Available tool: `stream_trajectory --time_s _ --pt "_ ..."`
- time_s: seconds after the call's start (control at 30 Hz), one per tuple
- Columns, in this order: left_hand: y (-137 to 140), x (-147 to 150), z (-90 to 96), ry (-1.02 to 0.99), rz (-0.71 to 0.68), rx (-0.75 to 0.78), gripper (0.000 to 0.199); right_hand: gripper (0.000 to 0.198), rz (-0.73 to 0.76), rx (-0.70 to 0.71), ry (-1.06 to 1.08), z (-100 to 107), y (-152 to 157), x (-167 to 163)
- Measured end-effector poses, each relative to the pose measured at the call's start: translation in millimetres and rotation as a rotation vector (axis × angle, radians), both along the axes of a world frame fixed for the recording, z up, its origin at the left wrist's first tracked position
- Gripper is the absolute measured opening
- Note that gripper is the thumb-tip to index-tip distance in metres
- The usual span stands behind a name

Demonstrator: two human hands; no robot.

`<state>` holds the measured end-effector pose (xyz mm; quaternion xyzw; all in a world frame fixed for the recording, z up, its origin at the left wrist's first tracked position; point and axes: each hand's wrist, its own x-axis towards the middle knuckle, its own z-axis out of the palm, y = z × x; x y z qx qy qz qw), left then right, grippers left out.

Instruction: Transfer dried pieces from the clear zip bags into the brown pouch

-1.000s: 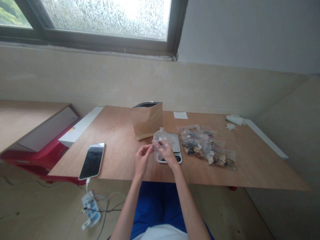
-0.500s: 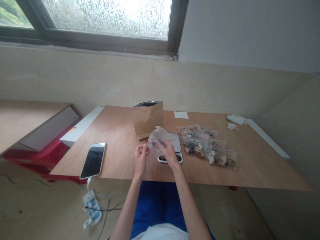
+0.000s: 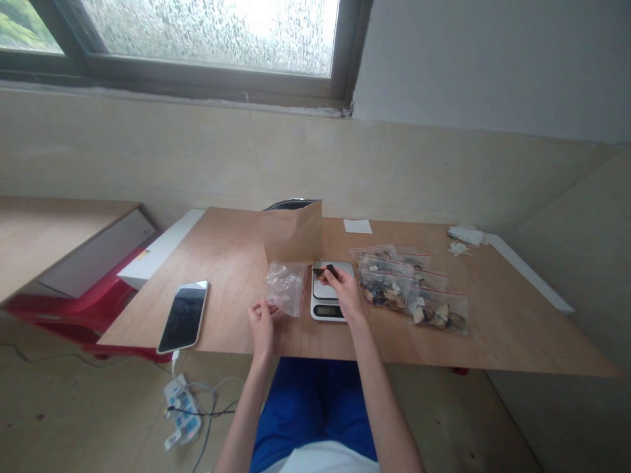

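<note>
While the squarish scale (image 3: pixel 325 293) is smooth, the plastic bag (image 3: pixel 286 282) looks crinkled.

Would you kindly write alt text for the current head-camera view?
A bare right hand holds dark pieces over a white digital scale, while the left hand is at the corner of a clear plastic bag. Filled clear bags lie to the right, a brown pouch stands behind, and a phone lies at left.
</note>
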<state>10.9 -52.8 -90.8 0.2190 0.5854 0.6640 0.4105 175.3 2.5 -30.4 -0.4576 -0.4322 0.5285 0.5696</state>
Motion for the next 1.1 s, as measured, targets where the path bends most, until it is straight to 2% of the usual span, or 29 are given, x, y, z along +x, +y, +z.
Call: stream_trajectory --time_s 0.1,0.3,0.4,0.47,0.6,0.73,0.97,1.1 --pt "-1.9 -10.5 -4.8 0.052 0.016 -0.015 0.019 0.034 -0.030 0.143 -0.062 30.1 27.1 -0.5" --pt "-3.8 -15.0 -5.7 0.225 -0.109 -0.016 0.027 0.024 -0.032 0.630 -0.343 117.3 97.7 -33.1" --pt "-4.1 -15.2 -6.3 0.280 -0.127 -0.016 0.027 0.015 0.026 0.765 -0.533 138.0 122.6 -52.6" --pt "-4.3 -15.9 -7.3 0.299 -0.133 -0.023 0.027 0.014 0.097 0.802 -0.665 137.7 132.8 -62.5" --pt "-4.6 -17.0 -9.3 0.303 -0.142 -0.029 0.028 0.014 0.235 0.773 -0.820 120.1 141.8 -73.3" --pt "-5.0 -16.9 -9.8 0.313 -0.145 -0.018 0.031 0.014 0.252 0.739 -0.863 111.3 143.6 -74.0" --pt "-6.4 -16.1 -6.5 0.312 -0.147 -0.003 0.032 0.014 0.281 0.717 -0.796 119.3 135.4 -64.4" --pt "-6.0 -16.4 -7.7 0.306 -0.145 0.000 0.033 0.018 0.285 0.695 -0.903 118.3 132.8 -63.4"
